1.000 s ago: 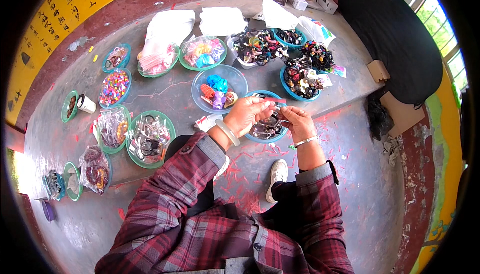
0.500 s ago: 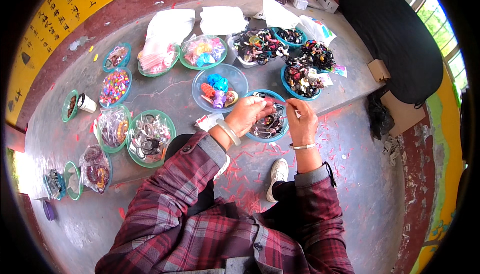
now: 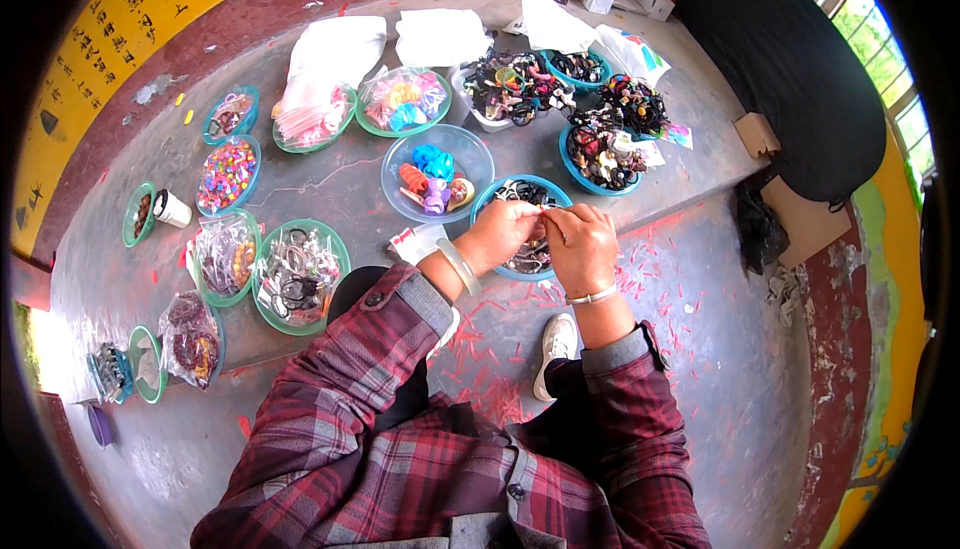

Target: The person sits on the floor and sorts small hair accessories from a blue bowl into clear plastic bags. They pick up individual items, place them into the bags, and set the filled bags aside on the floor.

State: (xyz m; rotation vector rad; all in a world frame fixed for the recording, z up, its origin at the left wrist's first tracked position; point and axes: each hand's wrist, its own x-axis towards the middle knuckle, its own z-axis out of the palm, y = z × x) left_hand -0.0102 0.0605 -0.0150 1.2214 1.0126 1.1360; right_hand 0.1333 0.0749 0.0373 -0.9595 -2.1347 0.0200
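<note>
My left hand [image 3: 502, 232] and my right hand [image 3: 583, 249] meet fingertip to fingertip, both closed in a pinch. What they hold is very small and mostly hidden by the fingers; I cannot make it out. Just beyond and below them lies a blue basin [image 3: 481, 200] filled with dark hair ties and small trinkets, partly covered by my hands. Behind it, a clear bluish bowl [image 3: 392, 194] contains blue, orange and purple pieces.
Round the ledge stand a blue basin of dark hair ties [image 3: 603, 161], a green basin of metallic pieces [image 3: 330, 321], a bowl of colourful beads [image 3: 228, 175] and white bags [image 3: 443, 37]. Red scraps [image 3: 480, 354] litter the floor. A black oval cover [image 3: 780, 69] leans at right.
My hands have come together; the gap between their fingertips has closed. The right hand moved left and turned its back more upward. A thin strand seen by the right fingers is now hidden.
</note>
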